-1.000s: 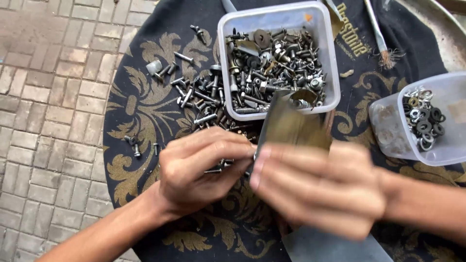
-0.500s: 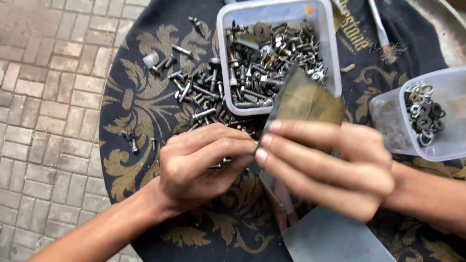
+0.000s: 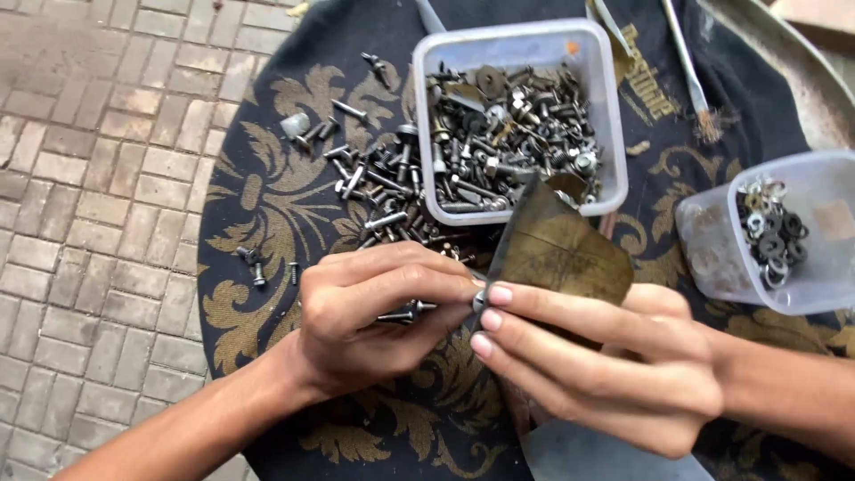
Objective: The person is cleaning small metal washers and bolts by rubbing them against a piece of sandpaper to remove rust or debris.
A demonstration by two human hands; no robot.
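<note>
Bolts are lying gripped in the left hand, whose fingers are curling closed around at least two of them, the heads poking out toward the right hand. That right hand is pinching one stained, creased sheet of brown card between its fingers, holding it up just in front of the nearer tub. Both hands are touching at the fingertips above the dark cloth with the gold leaf pattern that is covering the round bench.

Two clear plastic tubs are sitting on the cloth: one square tub heaped with mixed screws, nuts and bolts, too many to count, and one tub at the right edge holding a small heap of washers. A loose scatter of bolts is spreading left of the square tub, with three small screws lying apart nearer the cloth's left edge. One brush is resting at the top.

Compared with a second ago, the view is sitting slightly further right, the card is standing lower against the square tub, and the hands are closer together.

Open cloth is showing along the left rim and below the left wrist; beyond the rim, brick paving is running off to the left.
</note>
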